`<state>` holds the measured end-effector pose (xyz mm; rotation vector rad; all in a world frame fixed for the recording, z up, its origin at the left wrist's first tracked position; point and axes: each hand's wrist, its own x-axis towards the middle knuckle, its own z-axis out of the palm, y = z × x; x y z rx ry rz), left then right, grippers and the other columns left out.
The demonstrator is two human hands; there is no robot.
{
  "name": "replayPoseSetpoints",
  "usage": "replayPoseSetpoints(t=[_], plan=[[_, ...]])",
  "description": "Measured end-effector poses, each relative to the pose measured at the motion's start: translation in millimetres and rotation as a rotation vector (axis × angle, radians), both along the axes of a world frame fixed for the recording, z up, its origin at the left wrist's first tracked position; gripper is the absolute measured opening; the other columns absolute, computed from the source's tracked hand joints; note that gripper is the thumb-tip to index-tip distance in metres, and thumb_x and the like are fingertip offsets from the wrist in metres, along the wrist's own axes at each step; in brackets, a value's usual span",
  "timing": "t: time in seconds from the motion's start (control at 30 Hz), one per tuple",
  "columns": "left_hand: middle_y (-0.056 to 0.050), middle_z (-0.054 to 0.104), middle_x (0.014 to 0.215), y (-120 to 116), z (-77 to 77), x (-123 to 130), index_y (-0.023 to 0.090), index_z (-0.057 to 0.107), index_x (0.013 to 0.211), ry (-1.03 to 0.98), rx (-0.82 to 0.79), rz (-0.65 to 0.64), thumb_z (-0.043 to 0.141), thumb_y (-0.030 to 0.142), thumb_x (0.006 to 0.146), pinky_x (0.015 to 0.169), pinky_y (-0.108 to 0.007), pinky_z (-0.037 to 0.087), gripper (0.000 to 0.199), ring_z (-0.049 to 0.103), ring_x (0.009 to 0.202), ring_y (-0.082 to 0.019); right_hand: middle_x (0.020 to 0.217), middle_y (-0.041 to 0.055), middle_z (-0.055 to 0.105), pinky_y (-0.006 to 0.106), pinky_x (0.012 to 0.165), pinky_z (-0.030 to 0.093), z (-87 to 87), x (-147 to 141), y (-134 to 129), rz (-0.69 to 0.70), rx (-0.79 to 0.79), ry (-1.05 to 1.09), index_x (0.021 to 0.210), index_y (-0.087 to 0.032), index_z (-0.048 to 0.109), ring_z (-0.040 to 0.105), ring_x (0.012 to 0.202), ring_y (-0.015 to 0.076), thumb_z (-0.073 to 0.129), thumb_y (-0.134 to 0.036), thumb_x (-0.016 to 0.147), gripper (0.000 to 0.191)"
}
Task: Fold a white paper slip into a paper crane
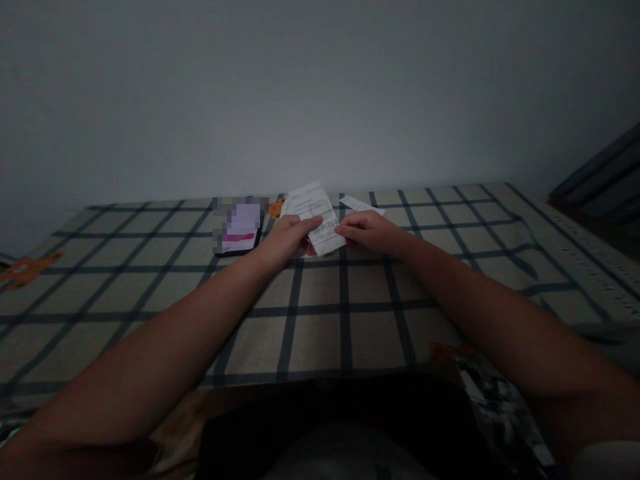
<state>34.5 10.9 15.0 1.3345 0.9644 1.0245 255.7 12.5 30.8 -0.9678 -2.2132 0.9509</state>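
A white printed paper slip [320,217] is held tilted above the checked tablecloth, near the middle of the view. My left hand [289,240] grips its left side, with the thumb on top and the fingers underneath. At the slip's lower right edge, my right hand [365,230] pinches the paper between thumb and fingers. Another printed paper [361,205] lies on the cloth just behind my right hand. More white paper shows behind and under the held slip; how many sheets there are is unclear.
A phone [241,227] with a lit screen, partly blurred, lies left of my left hand. The checked tablecloth [320,333] has orange figures on it. A pale wall rises behind the table. Dark striped fabric [600,173] is at the far right, and a shiny patterned item [505,407] is below the front edge.
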Motion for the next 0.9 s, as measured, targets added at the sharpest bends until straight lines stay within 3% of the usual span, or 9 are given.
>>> replayPoseSetpoints(t=[0.17, 0.3, 0.6, 0.9], plan=[[-0.005, 0.068, 0.064, 3.2, -2.0, -1.1, 0.014, 0.068, 0.074, 0.037, 0.107, 0.049, 0.069, 0.046, 0.086, 0.050, -0.025, 0.044, 0.034, 0.057, 0.051, -0.013, 0.063, -0.0030, 0.052, 0.027, 0.058, 0.032, 1.5, -0.3, -2.3, -0.005, -0.061, -0.012, 0.071, -0.017, 0.057, 0.042, 0.057, 0.0096, 0.051, -0.055, 0.098, 0.047], [-0.005, 0.069, 0.064, 4.1, -3.0, -3.0, 0.014, 0.069, 0.073, 0.061, 0.160, 0.056, 0.071, 0.052, 0.085, 0.051, -0.025, 0.043, 0.040, 0.057, 0.051, -0.013, 0.064, -0.0022, 0.053, 0.026, 0.060, 0.034, 2.1, -1.2, -0.7, -0.002, -0.032, 0.010, 0.069, -0.017, 0.056, 0.044, 0.059, 0.0097, 0.052, -0.046, 0.098, 0.041], [-0.006, 0.070, 0.064, 0.8, -0.7, -2.6, 0.015, 0.070, 0.072, 0.102, 0.164, 0.118, 0.071, 0.054, 0.085, 0.052, -0.025, 0.045, 0.041, 0.058, 0.053, -0.014, 0.063, -0.0006, 0.057, 0.026, 0.061, 0.038, 3.4, -2.4, -1.7, -0.044, -0.064, -0.016, 0.069, -0.018, 0.055, 0.049, 0.060, 0.0108, 0.050, -0.042, 0.102, 0.041], [-0.004, 0.067, 0.061, -2.3, 3.6, -2.2, 0.015, 0.069, 0.070, 0.134, 0.156, 0.058, 0.070, 0.051, 0.086, 0.053, -0.025, 0.045, 0.039, 0.057, 0.052, -0.013, 0.062, -0.0006, 0.056, 0.026, 0.059, 0.038, 1.9, -1.1, -0.4, -0.018, -0.081, 0.007, 0.067, -0.018, 0.054, 0.049, 0.058, 0.0109, 0.048, -0.041, 0.102, 0.042]])
